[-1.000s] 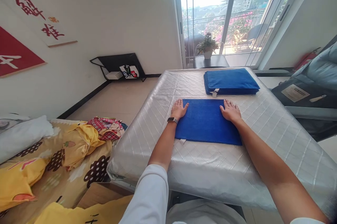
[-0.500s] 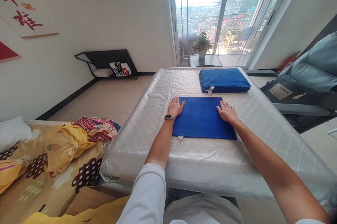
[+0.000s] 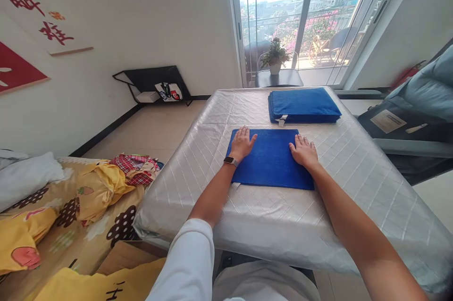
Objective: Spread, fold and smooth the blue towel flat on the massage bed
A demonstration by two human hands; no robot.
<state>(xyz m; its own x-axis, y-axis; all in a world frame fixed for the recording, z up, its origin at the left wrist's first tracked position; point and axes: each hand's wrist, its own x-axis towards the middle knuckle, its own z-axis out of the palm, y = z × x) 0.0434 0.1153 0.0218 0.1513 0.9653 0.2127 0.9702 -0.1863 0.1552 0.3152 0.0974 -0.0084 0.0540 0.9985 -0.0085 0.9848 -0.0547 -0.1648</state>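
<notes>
A flat blue cloth (image 3: pixel 271 164) lies on the silver quilted table cover (image 3: pixel 198 169), with a small white tag poking out at its near left edge. My left hand (image 3: pixel 243 143), wearing a watch on the wrist, rests flat on the cloth's upper left part with fingers stretched out. On the right edge of the cloth, my right hand (image 3: pixel 304 150) lies palm down, fingers spread. Beyond it sits a stack of folded blue cloths (image 3: pixel 304 103), a white label hanging from its near left corner.
A potted plant (image 3: pixel 275 58) stands on a chair behind the table, before a glass sliding door. To the left is a bed with yellow clothes (image 3: pixel 102 188). A grey armchair (image 3: pixel 417 147) stands close on the right. A low black rack (image 3: pixel 152 79) is by the wall.
My left hand has slid inward from the cloth's left edge onto its upper left area, uncovering that corner. The cloth has turned slightly. The camera view has shifted a little left.
</notes>
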